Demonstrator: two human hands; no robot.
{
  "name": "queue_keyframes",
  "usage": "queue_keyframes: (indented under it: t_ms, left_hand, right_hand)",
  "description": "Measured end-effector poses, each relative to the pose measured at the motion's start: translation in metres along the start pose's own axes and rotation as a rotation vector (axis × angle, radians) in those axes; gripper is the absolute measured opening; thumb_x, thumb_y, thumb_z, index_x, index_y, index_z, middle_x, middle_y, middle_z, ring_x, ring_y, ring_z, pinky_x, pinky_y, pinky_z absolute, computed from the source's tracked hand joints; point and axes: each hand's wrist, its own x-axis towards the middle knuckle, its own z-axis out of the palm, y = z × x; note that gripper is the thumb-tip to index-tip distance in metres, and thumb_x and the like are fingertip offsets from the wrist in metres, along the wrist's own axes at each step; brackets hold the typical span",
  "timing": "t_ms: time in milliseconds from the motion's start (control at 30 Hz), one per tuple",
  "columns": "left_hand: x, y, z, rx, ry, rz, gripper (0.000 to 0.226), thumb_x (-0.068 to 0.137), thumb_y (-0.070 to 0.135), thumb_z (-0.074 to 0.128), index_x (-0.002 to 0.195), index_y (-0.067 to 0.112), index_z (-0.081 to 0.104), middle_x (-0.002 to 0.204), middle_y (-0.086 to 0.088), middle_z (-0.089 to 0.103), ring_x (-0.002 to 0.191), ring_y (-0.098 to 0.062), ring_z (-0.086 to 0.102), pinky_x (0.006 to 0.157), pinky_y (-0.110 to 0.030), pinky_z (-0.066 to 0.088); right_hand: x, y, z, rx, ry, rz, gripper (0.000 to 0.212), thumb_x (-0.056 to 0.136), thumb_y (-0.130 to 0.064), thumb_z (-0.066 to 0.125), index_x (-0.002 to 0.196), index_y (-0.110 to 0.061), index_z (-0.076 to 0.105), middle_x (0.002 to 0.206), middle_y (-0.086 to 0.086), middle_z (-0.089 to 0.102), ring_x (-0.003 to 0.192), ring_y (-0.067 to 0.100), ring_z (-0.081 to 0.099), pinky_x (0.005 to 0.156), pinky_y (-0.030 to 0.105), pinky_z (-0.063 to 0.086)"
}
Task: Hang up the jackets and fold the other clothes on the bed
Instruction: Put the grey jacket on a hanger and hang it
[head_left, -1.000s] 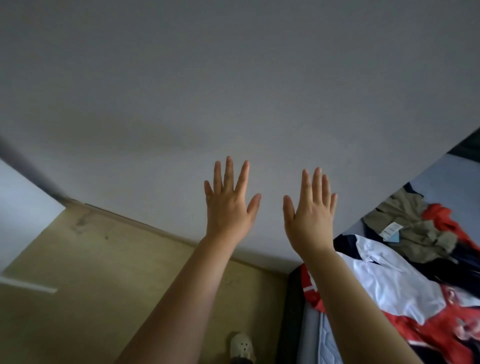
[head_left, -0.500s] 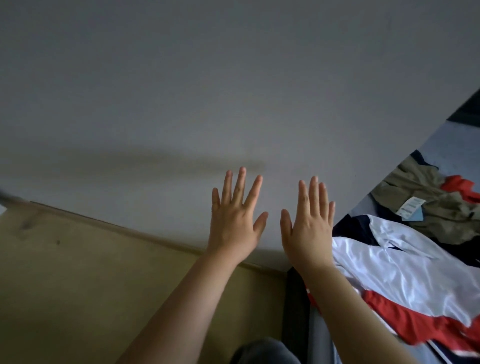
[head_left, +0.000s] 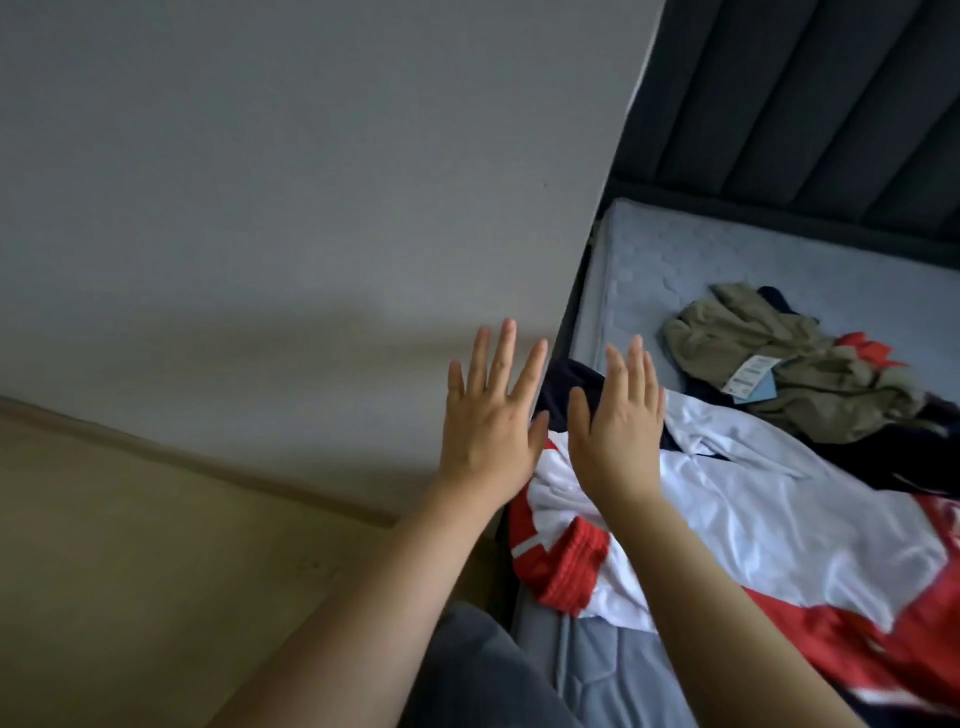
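Both hands are raised in front of me with their backs toward the camera. My left hand (head_left: 488, 431) and my right hand (head_left: 618, 436) have straight, spread fingers and hold nothing. They are side by side, with the thumbs near each other but apart.

The largest thing I see is the plain grey wall (head_left: 311, 208), which fills the upper left; the left hand is in front of it. Under the wall runs the beige floor (head_left: 130, 571). At the right is the bed (head_left: 727, 270) with a pale blue quilted mattress. Behind it stands the dark grey padded headboard (head_left: 831, 104) with long channels.

On the bed, nearest to me, lies the white and red shiny jacket (head_left: 779, 519), spread out and crumpled. Its red cuff with a white stripe (head_left: 571, 571) lies near the edge of the mattress. The right hand is over the dark navy part at the top of this jacket; whether the fingers touch the cloth, I cannot tell. Farther up the mattress lies the crumpled olive-green garment (head_left: 769, 338), and on it a white paper tag (head_left: 748, 374). A small bright red cloth (head_left: 865, 349) shows just beside the olive one, and a dark navy garment (head_left: 909, 457) lies between it and the jacket. At the bottom, between my arms, I see the dark grey trousers (head_left: 478, 675) on my leg.
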Motion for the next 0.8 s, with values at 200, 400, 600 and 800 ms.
queue_keyframes:
  t_ms: [200,400,600,800]
  left_hand:
    - [0.021,0.074,0.02,0.116,-0.102,0.121,0.073,0.091,0.036,0.052,0.152,0.02,0.015,0.16,-0.01,0.003,0.147,-0.03,0.002,0.114,-0.052,0.017]
    - [0.05,0.137,0.061,0.142,-0.226,0.174,0.075,0.092,0.043,0.046,0.153,0.02,0.008,0.16,-0.011,-0.005,0.147,-0.029,-0.003,0.116,-0.051,0.011]
    - [0.068,0.182,0.098,0.008,-0.353,0.114,0.072,0.095,0.043,0.045,0.153,0.022,0.007,0.16,-0.008,-0.003,0.147,-0.025,-0.002,0.116,-0.049,0.01]
    - [0.09,0.2,0.126,-0.203,-0.358,0.033,0.054,0.093,0.025,0.05,0.143,0.011,0.035,0.146,-0.008,0.039,0.137,-0.024,0.031,0.109,-0.038,0.029]
  right_hand:
    - [0.015,0.082,-0.045,0.019,-0.016,0.058,0.056,0.098,-0.028,0.043,0.147,-0.006,0.027,0.158,0.015,0.013,0.146,0.028,0.009,0.118,0.045,0.009]
    - [0.027,0.157,-0.069,0.028,-0.01,0.158,0.055,0.098,-0.027,0.042,0.147,-0.005,0.026,0.157,0.015,0.015,0.146,0.028,0.01,0.118,0.044,0.01]
    - [0.043,0.227,-0.067,-0.137,-0.165,0.21,0.064,0.095,-0.029,0.047,0.149,-0.008,0.019,0.159,0.012,0.01,0.146,0.026,0.009,0.116,0.047,0.011]
    - [0.078,0.289,-0.049,-0.527,-0.421,0.044,0.076,0.089,-0.029,0.052,0.15,-0.01,0.01,0.159,0.011,0.004,0.145,0.028,0.007,0.117,0.048,0.009]
